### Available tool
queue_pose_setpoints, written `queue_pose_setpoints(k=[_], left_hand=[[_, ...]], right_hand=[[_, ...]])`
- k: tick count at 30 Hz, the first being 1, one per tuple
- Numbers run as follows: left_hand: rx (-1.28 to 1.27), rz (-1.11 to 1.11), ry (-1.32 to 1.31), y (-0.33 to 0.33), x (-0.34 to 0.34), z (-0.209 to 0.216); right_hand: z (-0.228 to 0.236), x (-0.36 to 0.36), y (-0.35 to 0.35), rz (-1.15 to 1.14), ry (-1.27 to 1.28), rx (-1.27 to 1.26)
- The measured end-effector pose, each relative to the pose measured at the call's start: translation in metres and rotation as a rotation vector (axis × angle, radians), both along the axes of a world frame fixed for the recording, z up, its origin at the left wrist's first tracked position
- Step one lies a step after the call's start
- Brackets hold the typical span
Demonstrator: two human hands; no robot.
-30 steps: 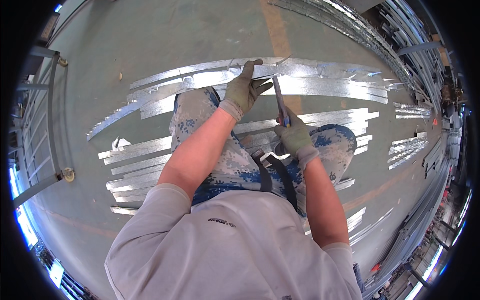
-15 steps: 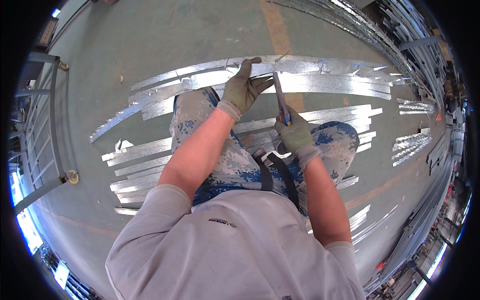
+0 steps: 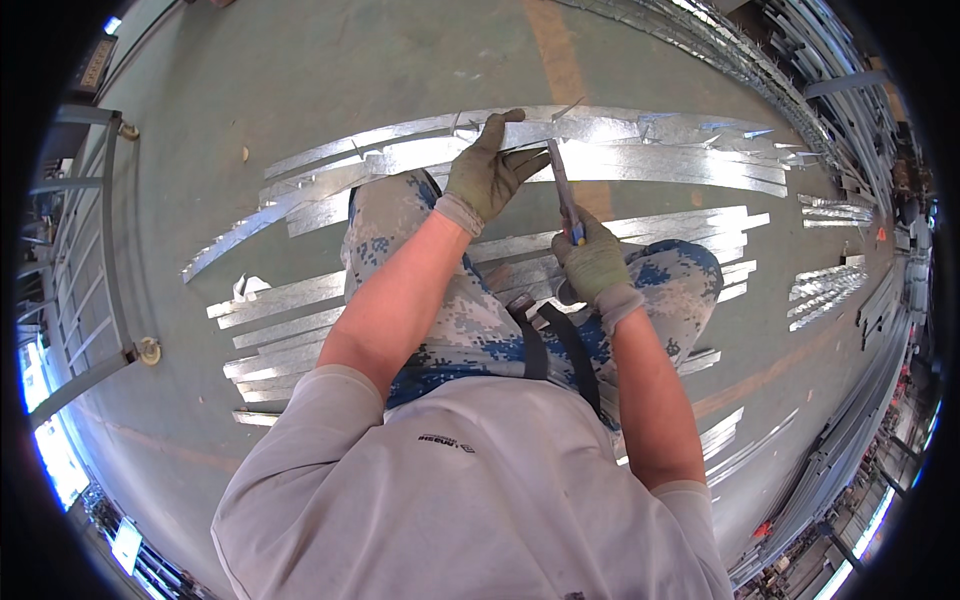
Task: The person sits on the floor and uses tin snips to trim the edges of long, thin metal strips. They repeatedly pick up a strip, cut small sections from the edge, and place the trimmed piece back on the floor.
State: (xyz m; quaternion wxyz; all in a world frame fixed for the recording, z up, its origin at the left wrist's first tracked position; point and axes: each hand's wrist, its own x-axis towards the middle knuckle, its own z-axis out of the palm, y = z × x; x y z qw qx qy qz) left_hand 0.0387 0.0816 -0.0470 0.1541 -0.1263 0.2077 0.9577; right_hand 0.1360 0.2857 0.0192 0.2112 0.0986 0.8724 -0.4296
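My left hand, in a grey-green work glove, is closed on a thin galvanized metal strip, thumb on its far side and fingers on the near side. Long shiny strips lie on the floor beneath it, several with pointed bits of metal sticking up. My gloved right hand is wrapped round a long, narrow, dark hand tool with blue and yellow near the grip; its exact kind I cannot make out. The tool's far end is at the strip, beside my left fingertips.
More flat strips lie around and beneath my camouflage-clad legs. A wheeled metal frame stands at left. Bundles of long metal profiles line the right side, with toothed metal lengths at the far right. Small strip piles lie nearby.
Hardly anything differs: the tool's far end has moved up slightly, while both hands keep their holds. The whole view has shifted a little.
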Motion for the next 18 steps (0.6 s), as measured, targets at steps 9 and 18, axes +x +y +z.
queue_pose_setpoints(k=[9,18], left_hand=[[0.117,-0.053,0.034,-0.003,-0.001,-0.01],[0.184,-0.108,0.125,0.001,0.001,-0.008]], right_hand=[[0.007,-0.006,0.012,-0.033,-0.15,-0.18],[0.011,-0.006,0.012,-0.069,-0.263,-0.228]])
